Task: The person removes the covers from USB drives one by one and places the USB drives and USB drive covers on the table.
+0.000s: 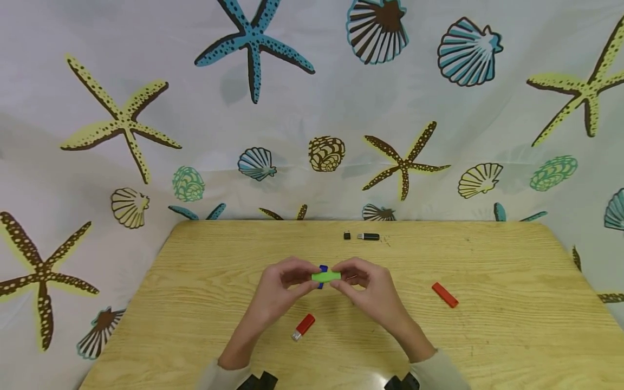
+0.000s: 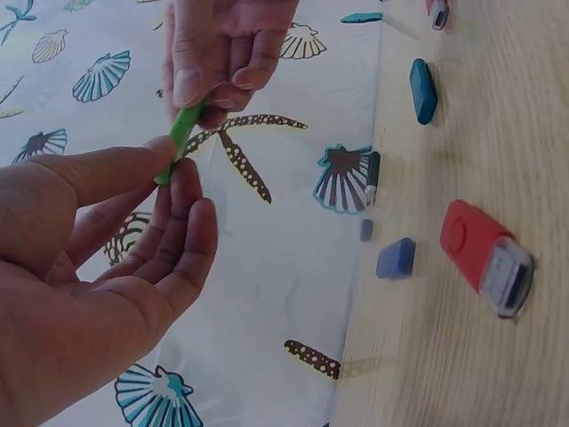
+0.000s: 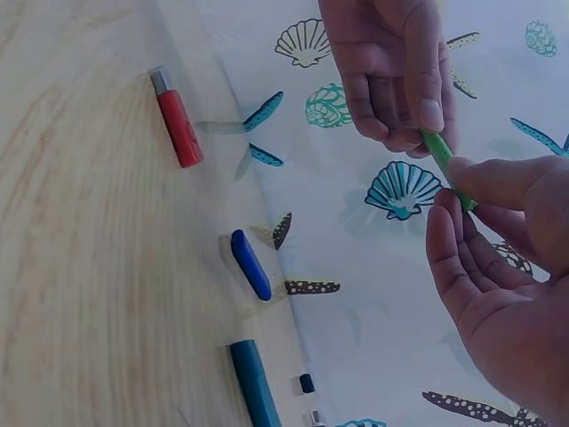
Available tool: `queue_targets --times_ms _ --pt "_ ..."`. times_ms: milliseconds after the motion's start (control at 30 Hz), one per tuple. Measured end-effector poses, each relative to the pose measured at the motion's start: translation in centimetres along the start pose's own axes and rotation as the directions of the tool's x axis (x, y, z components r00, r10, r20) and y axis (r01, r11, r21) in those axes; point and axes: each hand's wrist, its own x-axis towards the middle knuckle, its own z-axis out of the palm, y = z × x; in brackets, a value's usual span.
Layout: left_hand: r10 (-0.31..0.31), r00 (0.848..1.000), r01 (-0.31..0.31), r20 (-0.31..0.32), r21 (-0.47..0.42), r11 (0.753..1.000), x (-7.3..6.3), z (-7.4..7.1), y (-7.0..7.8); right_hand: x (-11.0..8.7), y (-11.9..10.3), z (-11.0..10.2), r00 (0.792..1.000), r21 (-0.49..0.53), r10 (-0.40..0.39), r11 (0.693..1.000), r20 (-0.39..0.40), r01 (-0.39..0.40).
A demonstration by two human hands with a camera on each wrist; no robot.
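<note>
Above the middle of the table, my left hand [image 1: 274,295] and right hand [image 1: 377,295] pinch opposite ends of a small bright green USB stick [image 1: 325,277] between thumbs and fingers. No metal plug shows on it. In the left wrist view the green stick [image 2: 182,133] slants between the fingertips of both hands. Below it on the table lies a blue piece [image 3: 251,265], partly hidden in the head view. A teal piece [image 3: 253,381] lies near the blue one. Close to my left forearm rests a red USB stick [image 1: 305,325] with its metal plug bare.
A long red cap [image 1: 445,294] lies to the right of my right hand. Toward the back edge are a black USB stick [image 1: 369,236] and its small black cap [image 1: 346,235]. A white cloth with shells and starfish [image 1: 312,189] hangs behind the wooden table [image 1: 205,271].
</note>
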Motion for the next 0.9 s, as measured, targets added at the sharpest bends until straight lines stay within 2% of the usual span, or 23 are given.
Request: queue_targets --times_ms 167,533,800,900 --pt "0.04 0.999 -0.04 -0.019 -0.006 0.999 0.2 0.8 0.3 -0.2 -0.2 -0.8 0.999 -0.013 -0.036 0.999 -0.019 0.036" --pt "-0.006 0.999 0.007 -0.042 0.045 0.999 0.3 1.9 0.6 -0.7 -0.5 -1.8 0.998 -0.065 -0.057 0.996 -0.003 0.057" --pt "0.071 0.995 -0.06 -0.065 0.162 0.985 0.8 2.5 0.3 -0.7 -0.7 -2.9 0.994 -0.184 -0.1 0.977 0.034 0.105" --pt "0.089 0.994 -0.077 -0.064 0.18 0.981 1.0 2.7 0.3 -0.7 -0.8 -3.3 0.993 -0.233 -0.107 0.965 0.05 0.116"
